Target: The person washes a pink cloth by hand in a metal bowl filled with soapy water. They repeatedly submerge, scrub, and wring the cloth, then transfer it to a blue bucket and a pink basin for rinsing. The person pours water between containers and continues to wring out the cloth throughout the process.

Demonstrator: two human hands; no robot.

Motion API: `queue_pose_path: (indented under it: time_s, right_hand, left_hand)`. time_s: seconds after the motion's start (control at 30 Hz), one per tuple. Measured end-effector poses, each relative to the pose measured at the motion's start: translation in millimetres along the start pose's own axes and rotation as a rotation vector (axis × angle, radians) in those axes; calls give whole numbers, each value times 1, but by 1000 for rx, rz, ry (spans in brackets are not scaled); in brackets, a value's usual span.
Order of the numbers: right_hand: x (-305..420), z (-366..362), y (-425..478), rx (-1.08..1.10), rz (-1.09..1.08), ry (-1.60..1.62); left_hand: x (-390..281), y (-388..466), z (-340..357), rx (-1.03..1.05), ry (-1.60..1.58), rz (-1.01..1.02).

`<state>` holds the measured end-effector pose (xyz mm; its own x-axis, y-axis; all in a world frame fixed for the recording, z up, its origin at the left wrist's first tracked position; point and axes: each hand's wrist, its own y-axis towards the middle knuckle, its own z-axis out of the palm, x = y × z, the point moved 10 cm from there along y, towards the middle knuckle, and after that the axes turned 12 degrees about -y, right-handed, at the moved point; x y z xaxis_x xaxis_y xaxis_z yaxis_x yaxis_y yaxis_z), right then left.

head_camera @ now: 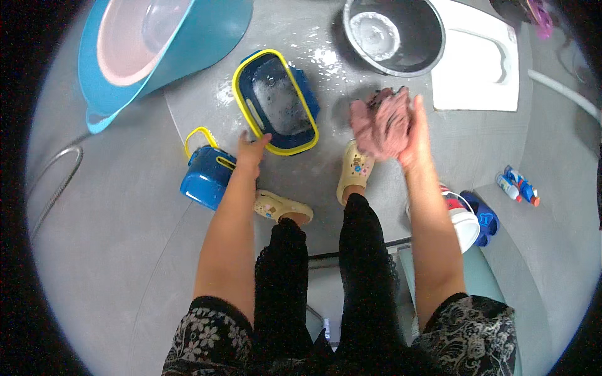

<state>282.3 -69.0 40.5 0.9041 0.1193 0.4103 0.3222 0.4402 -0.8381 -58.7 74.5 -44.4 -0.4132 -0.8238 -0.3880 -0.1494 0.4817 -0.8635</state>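
My right hand point(416, 136) holds a bunched pinkish-brown cloth point(383, 124) above the wet floor, beside a yellow clog. My left hand point(252, 151) is at the near left corner of a dark blue basin with a yellow rim point(240, 96), its fingers at the rim; whether they grip it cannot be told. Sudsy water lies in that basin. Left of my left hand, a blue plastic container point(202, 176) with a yellow handle lies tipped on its side. Past the cloth stands a grey basin point(441, 44) with a whitish, foamy round patch inside.
A large blue tub point(207, 42) holding a pink basin point(117, 56) leans at the upper left. A white squat toilet point(475, 96) lies at the upper right. A white bucket point(465, 228), blue slippers point(487, 218) and bottles point(522, 185) are at the right; a metal hose point(61, 188) is at the left.
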Motion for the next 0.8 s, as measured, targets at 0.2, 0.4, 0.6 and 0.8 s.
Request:
queue_pose_path:
  time_s: [0.2, 0.4, 0.6, 0.8]
  right_hand:
    - [25, -15, 78, -131, 304, -441]
    - [9, -15, 98, -208, 318, -585]
    - [-30, -23, 67, -189, 302, -818]
    - [-57, -34, 44, -189, 193, -1013]
  left_hand:
    - [46, 7, 52, 194, -337, -123]
    - [23, -6, 25, 128, -200, -35]
    - [20, -51, -45, 112, -227, -149]
    - [-13, -132, -108, 120, 85, -150]
